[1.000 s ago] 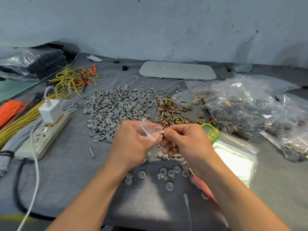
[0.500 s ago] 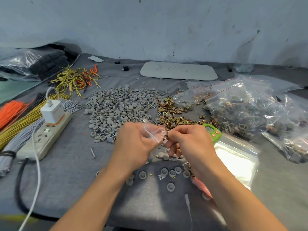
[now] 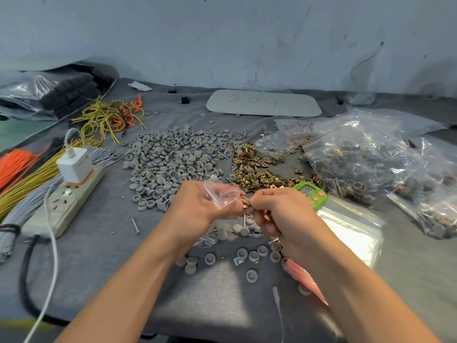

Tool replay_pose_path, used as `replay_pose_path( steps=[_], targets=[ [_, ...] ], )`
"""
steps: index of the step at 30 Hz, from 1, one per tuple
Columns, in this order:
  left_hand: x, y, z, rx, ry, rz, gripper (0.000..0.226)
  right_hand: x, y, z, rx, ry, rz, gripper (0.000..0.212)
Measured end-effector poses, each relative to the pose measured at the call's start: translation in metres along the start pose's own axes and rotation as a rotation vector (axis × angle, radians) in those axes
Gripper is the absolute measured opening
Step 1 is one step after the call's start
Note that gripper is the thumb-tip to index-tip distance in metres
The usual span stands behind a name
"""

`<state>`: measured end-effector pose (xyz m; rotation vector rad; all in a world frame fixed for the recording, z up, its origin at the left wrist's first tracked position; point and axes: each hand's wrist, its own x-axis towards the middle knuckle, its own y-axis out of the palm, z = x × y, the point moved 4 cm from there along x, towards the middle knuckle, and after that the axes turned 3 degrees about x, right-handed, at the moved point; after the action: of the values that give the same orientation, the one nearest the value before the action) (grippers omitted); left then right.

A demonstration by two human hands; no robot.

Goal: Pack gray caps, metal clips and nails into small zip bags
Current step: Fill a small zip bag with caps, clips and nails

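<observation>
1. Since a second ago little has moved: both hands stay met above the table (image 3: 86, 256), and the small zip bag (image 3: 222, 195) lies flatter.
2. The left hand (image 3: 197, 206) pinches the small zip bag, its red-striped mouth turned right.
3. The right hand (image 3: 279, 211) pinches a metal clip (image 3: 245, 203) at that mouth; whether it is inside, I cannot tell.
4. The next move is probably to push the clip leftward, along the bag's length.
5. The gray caps (image 3: 173, 157) lie heaped beyond the left hand.

Gray caps (image 3: 173, 157), gold clips (image 3: 257, 169), grn timer (image 3: 310, 193).
</observation>
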<state>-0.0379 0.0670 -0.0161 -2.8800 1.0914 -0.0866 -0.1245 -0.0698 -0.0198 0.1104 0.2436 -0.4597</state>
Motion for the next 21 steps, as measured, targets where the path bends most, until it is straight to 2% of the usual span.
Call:
replay_pose_path(
  steps=[5,14,21],
  targets=[
    [-0.0024,0.002,0.0044,-0.122,-0.127,0.16,0.018,0.0013,-0.0026,-0.003,0.083,0.089,0.093,0.03],
    [-0.0036,0.0014,0.0032,-0.342,-0.221,0.215,0.014,-0.0001,0.0012,-0.0027,0.201,0.133,0.212,0.027],
    [-0.0041,-0.002,0.0072,-0.443,-0.308,0.23,0.017,-0.0025,0.0015,-0.0016,0.171,0.099,0.276,0.027]
  ],
)
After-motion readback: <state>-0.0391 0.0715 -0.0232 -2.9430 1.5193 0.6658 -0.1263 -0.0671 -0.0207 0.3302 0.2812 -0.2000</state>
